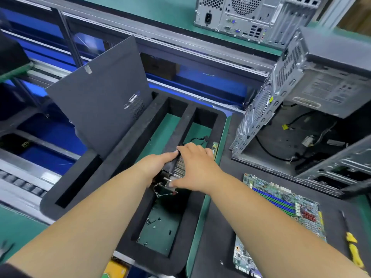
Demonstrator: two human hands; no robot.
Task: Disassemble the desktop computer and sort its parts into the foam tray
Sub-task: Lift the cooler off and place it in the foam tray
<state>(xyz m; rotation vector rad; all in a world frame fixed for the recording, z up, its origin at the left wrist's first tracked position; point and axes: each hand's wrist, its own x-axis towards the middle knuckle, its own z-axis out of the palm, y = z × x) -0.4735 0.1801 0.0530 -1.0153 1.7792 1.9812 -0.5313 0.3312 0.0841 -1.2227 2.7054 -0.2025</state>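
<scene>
Both hands hold a finned metal CPU heatsink (179, 166) with its fan and thin wires over the right compartment of the black foam tray (124, 141). My left hand (155, 165) grips its left side, thumb along the top. My right hand (193, 167) lies over the fins, fingers curled round the far edge and thumb by a spring screw. Loose screws (154, 225) lie in the near compartment. The grey side panel (100, 101) stands in the tray's left slot. The opened case (313, 101) lies at right, the motherboard (285, 205) in front of it.
A second desktop tower (251, 19) stands on the far green shelf. A yellow-handled screwdriver (351, 245) lies on the black mat at the right edge. A RAM stick (215, 146) stands at the tray's right side. A blue conveyor runs behind.
</scene>
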